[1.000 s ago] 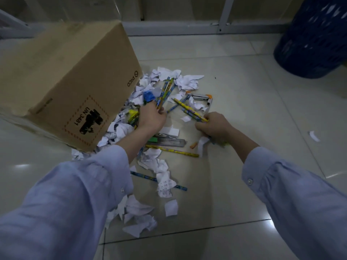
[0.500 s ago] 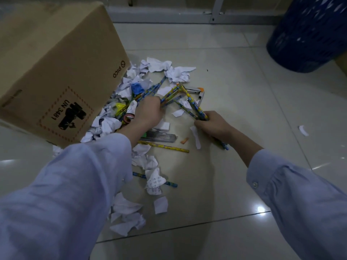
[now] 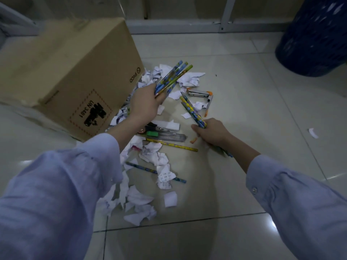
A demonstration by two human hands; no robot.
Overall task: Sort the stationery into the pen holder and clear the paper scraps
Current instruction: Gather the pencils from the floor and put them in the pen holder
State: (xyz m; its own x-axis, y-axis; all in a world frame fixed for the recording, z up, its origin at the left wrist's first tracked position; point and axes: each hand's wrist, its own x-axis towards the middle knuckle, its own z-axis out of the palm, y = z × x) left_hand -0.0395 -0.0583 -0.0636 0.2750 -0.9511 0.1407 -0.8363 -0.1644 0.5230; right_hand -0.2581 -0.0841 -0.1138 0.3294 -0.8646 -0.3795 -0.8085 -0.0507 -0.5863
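Raises one pencil bunch (image 3: 173, 77) off the floor (image 3: 244, 113) now, left hand (image 3: 144, 106) curled round it, another pencil bunch (image 3: 193, 112) gripped in right hand (image 3: 212, 133); leaves paper scraps (image 3: 155, 156) lying; no pen holder seen

The floor tiles (image 3: 234, 184) look glossy and smooth, the cardboard box (image 3: 65, 72) matt, the paper scraps (image 3: 157, 158) crumpled, the stapler (image 3: 200, 93) shiny metal, and the sleeves (image 3: 56, 194) soft cloth.

We have one view, head-worn, wide-angle, facing forward and down at the floor (image 3: 244, 119), left hand (image 3: 143, 106) and right hand (image 3: 212, 132) close below us
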